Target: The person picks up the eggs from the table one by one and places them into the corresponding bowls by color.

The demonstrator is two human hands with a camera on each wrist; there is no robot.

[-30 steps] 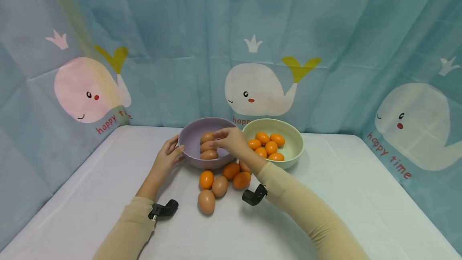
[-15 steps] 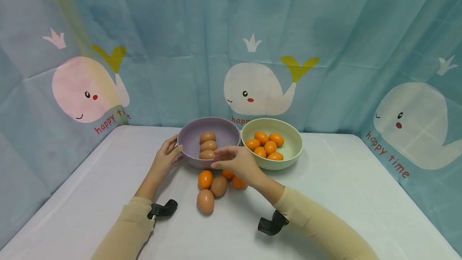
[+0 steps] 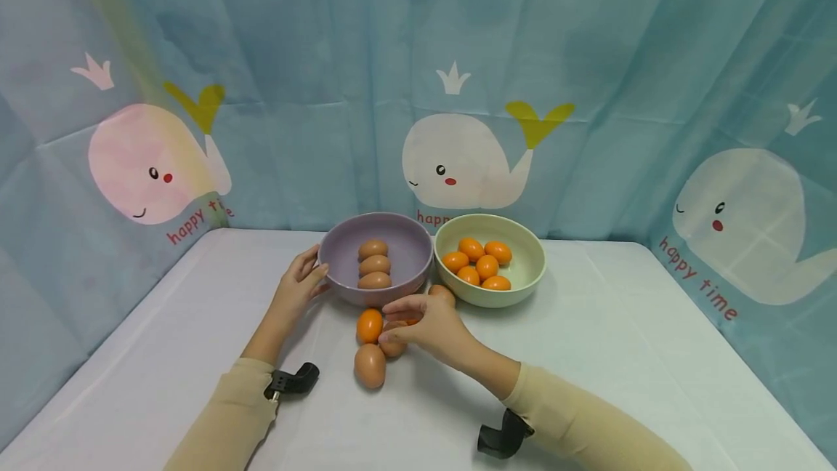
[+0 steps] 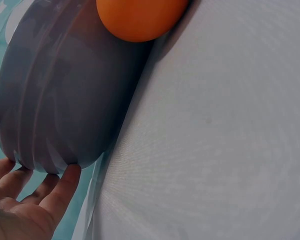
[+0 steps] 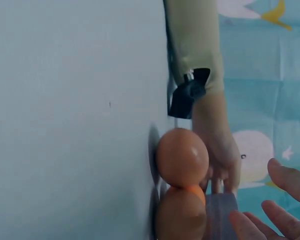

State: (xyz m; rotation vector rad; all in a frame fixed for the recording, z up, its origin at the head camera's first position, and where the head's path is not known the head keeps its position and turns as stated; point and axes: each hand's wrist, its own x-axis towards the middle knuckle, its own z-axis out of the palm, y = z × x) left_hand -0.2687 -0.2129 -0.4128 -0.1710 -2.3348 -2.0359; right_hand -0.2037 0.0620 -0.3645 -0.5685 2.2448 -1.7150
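The right hand (image 3: 431,329) has come down from over the purple bowl (image 3: 410,249) to the loose eggs at the lower centre of the frame, so the work now seems to be back at the pile. Its thumb and fingers are parted and have hold of nothing, right beside a brown egg (image 3: 395,349) that they partly hide; whether they touch it I cannot tell. Just left of that egg sit an orange egg (image 3: 369,326) and, below it, a bigger brown egg (image 3: 370,367); another egg (image 3: 442,292) shows above the right hand, by the bowls. The left hand (image 3: 296,289) keeps its curved fingers against the purple bowl's left side, apparently steadying it. Three eggs (image 3: 375,264) lie in a row in that bowl, as they did a second ago, while the green bowl (image 3: 531,271) at its right holds only orange ones.
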